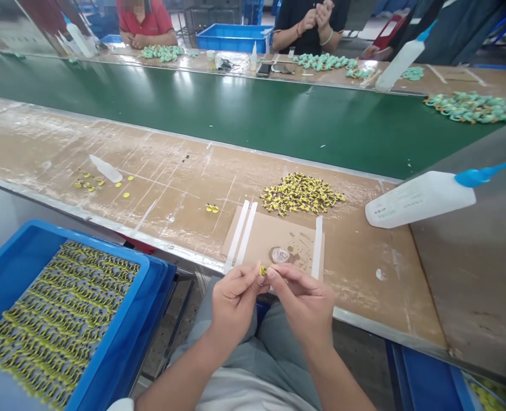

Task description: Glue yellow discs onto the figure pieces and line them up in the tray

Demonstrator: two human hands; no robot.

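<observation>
Between the fingertips of both hands is a small yellow piece (263, 270) with dark parts, too small to make out fully. My left hand (236, 297) pinches it from the left. From the right, my right hand (304, 302) pinches at the same piece, thumb and forefinger together. Just beyond the fingers lies a cardboard sheet (270, 231) with white tape strips and a round whitish glue-like patch (279, 254). Behind the sheet is a heap of small yellow and dark pieces (302, 194). Two yellow pieces (212, 209) lie left of it.
A large white bottle with a blue nozzle (421, 200) leans at the right, by a metal panel (475, 257). At the left, a blue tray (144, 260) holds rows of yellow pieces. A small white bottle (106, 169) lies farther back. Across the green belt (218, 105), other people sit.
</observation>
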